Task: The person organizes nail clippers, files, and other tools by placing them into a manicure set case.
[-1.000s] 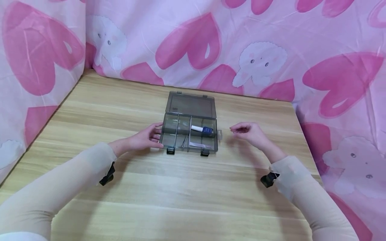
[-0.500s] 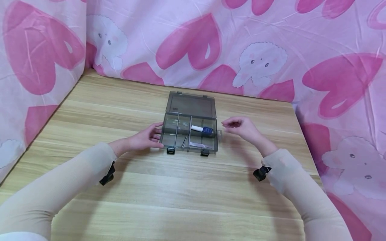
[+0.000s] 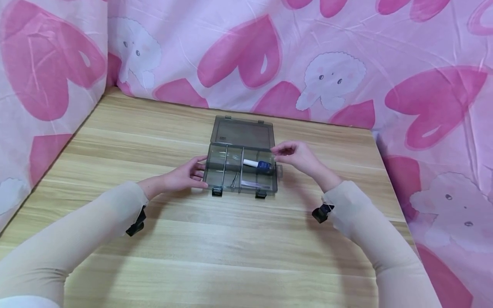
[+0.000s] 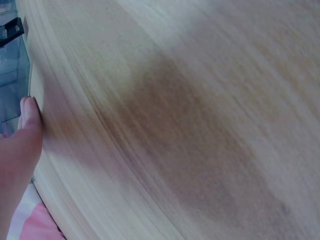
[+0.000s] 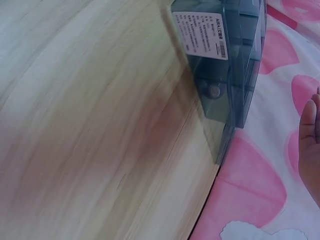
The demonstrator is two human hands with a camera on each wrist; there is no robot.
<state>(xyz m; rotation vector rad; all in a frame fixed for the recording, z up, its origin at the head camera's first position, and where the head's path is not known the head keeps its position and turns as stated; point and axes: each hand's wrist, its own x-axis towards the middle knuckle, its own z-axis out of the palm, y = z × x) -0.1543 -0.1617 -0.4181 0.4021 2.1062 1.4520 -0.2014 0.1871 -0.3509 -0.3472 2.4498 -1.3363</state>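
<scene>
A smoky see-through compartment box point(image 3: 224, 173) lies open on the table. My left hand point(image 3: 181, 174) rests against its left side, thumb at the front corner. At the right rear of the compartments, my right hand point(image 3: 298, 159) has its thumb and fingertips close together beside the rim. In the right wrist view a thin pointed tip point(image 5: 318, 90) sticks up from those fingers; most of the piece is hidden. Inside the box lie a small dark blue bottle point(image 3: 264, 165) with a long white cap, thin metal nails or screws point(image 3: 234, 179) and a pale strip point(image 3: 255, 185).
The box's lid point(image 3: 243, 131) is folded back flat behind it. Two black latches point(image 3: 217, 191) hang at the front, and a clear hanging tab point(image 3: 280, 171) juts out at the right. Pink patterned cloth point(image 3: 239, 51) stands along the wooden table's point(image 3: 215, 252) rear and sides.
My right hand has moved left and slightly away from me, from beside the box to its right rear rim. My left hand and the box stay in place.
</scene>
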